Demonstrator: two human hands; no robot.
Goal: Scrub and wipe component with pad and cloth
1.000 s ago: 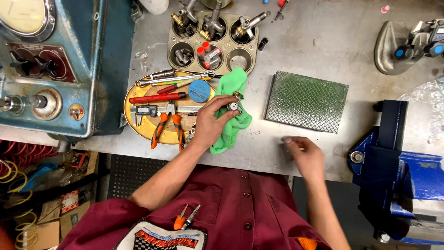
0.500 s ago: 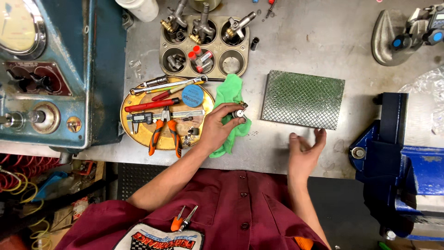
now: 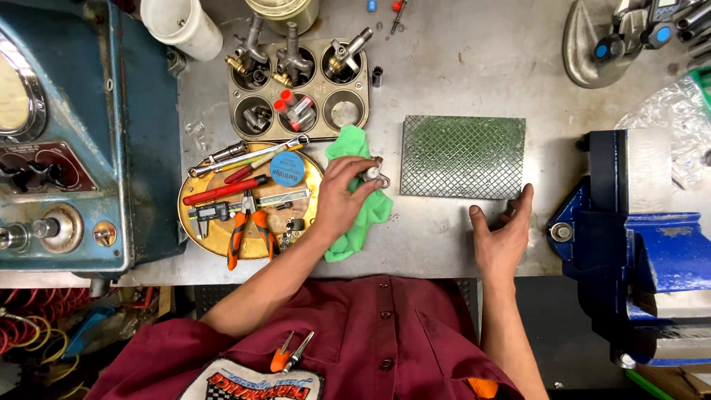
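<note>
Head view: small metal fitting (image 3: pixel 374 175) is pinched in left hand (image 3: pixel 344 198) over green cloth (image 3: pixel 361 215), while right hand (image 3: pixel 502 235), spread flat and empty, is rested well to its right.

Small metal part (image 3: pixel 372 175) mostly hidden by left hand (image 3: pixel 342 198) fingers — possibly fitting; blue vise (image 3: pixel 652 252) cut off.

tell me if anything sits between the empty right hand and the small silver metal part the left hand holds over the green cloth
Nothing visible does. The right hand lies open on the bare steel bench. The left hand grips the small silver metal part over the green cloth. The green cross-hatched mat lies just beyond that gap, not across it.
</note>
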